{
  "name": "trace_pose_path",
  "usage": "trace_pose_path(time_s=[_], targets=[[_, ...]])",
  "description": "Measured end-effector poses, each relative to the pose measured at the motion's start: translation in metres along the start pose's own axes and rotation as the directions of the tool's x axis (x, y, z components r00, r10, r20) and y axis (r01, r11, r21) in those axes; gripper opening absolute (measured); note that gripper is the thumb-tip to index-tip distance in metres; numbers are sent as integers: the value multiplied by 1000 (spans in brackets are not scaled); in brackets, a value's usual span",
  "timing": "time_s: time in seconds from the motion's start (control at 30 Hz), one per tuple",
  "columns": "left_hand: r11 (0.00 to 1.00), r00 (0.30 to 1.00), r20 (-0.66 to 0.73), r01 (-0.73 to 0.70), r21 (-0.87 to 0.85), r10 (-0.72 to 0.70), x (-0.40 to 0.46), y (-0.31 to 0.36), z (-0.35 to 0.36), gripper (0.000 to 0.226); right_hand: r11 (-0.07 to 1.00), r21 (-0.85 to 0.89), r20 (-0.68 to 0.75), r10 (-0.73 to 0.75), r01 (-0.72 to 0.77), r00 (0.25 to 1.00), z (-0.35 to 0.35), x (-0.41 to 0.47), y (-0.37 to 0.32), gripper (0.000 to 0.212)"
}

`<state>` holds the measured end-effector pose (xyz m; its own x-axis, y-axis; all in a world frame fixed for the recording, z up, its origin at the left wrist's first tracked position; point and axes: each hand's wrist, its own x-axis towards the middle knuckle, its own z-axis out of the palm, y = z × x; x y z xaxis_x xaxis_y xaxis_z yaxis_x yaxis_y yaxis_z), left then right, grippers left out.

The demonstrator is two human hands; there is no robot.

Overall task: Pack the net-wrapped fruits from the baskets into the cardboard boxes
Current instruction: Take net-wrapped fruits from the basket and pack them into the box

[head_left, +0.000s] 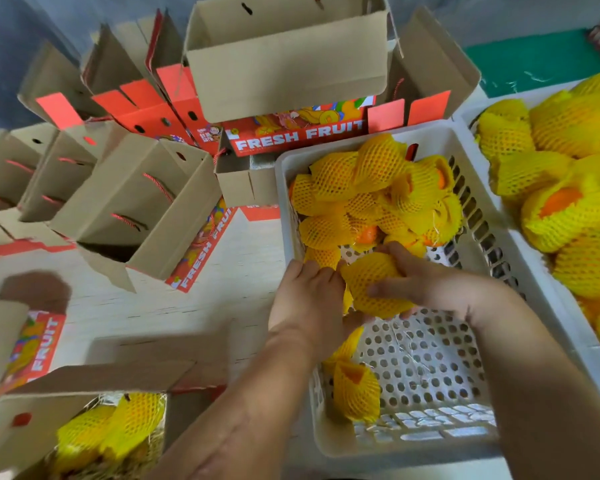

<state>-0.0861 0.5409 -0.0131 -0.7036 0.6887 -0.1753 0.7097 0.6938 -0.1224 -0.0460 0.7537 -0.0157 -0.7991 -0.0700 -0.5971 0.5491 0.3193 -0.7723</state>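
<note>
Pale wood-grain tabletop [153,306] served as the work surface, crowded with cartons. Empty cardboard boxes [136,202] stood open along the left and far side, some showing red rope handles, several printed "FRESH FRUIT" on red panels. One plain carton [284,53] sat stacked on a printed box at the far centre.

White perforated basket [430,358] lay just right of centre. Net-wrapped fruits [371,188], in yellow foam mesh with orange skin showing at some openings, were heaped at its far end; one more fruit [355,393] lay alone near the basket's near-left corner. Much of the basket floor was bare. A second basket [568,341] at the right edge held a bigger heap of the same wrapped fruit.

Both hands were inside the first basket. Right hand [426,282] gripped one wrapped fruit [371,282], fingers curled over its top and far side, thumb across its front. Left hand [309,303] met the same fruit from the left, fingers curved against and under it; how firmly it gripped was not clear.

At lower left, an open box [32,410] lined with straw already held several wrapped fruits [118,427], blurred at the frame edge.
</note>
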Motion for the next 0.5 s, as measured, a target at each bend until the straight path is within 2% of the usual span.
trace_pose_path(time_s=[0.1, 0.17, 0.3, 0.33, 0.43, 0.5], targets=[[997, 999, -45, -7, -81, 3, 0, -3, -1, 71, 941, 335, -31, -45, 53, 999, 17, -6, 15, 89], [993, 998, -68, -22, -116, 14, -1, -4, -1, 55, 924, 377, -58, -46, 65, 997, 23, -1, 16, 92], [986, 994, -106, -25, -166, 8, -3, -6, 2, 48, 889, 453, -49, -45, 62, 998, 22, 5, 17, 91], [981, 993, -117, -22, -192, -1, -3, -7, 2, 47, 900, 431, -57, -41, 62, 998, 21, 4, 17, 91], [967, 988, -154, -22, -253, -18, -3, -7, 4, 43, 977, 206, -77, -34, 50, 996, 21, 2, 16, 88], [956, 982, -186, -26, -294, -30, -3, -7, 5, 37, 974, 222, -70, -23, 38, 997, 22, 4, 17, 91]])
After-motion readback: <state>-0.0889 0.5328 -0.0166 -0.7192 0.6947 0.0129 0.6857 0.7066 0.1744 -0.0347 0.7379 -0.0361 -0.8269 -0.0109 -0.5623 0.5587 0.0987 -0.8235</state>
